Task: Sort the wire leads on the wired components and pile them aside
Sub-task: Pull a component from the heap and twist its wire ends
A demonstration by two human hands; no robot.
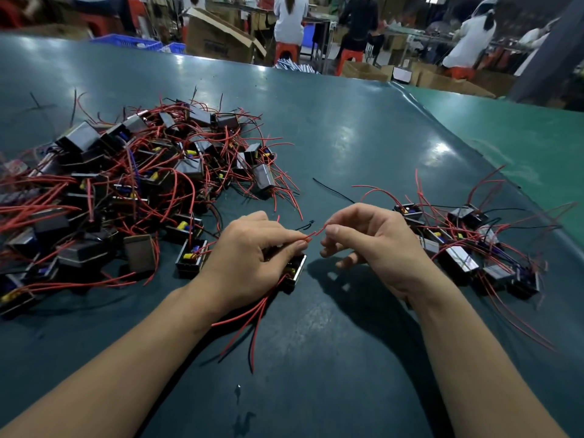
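A dark green bench (pixel 347 128) stretches across a busy workshop, where other workers sit on orange stools (pixel 286 50) among cardboard boxes (pixel 218 36) in the background. On the person's left, a large heap of wired components (pixel 126 184), black boxy housings tangled in red leads, sprawls over the bench. On the right sits a smaller pile (pixel 467 248) of the same parts, their red and black leads trailing outward toward the bench edge. A single loose black wire (pixel 331 190) lies between the two heaps, apart from both.

At centre, just in front of the person, the left hand (pixel 249 257) curls over one component (pixel 295 271) resting on the bench, thumb and forefinger pinching a short red lead (pixel 311 234) at its near end. More red leads (pixel 252 317) and one dark lead trail from under that hand toward the person. The right hand (pixel 373 245) hovers just beside the left, its thumb and forefinger closed on the far tip of the same red lead, the other fingers loosely curled beneath. A thin black lead (pixel 305 225) pokes up just behind the pinched red one.
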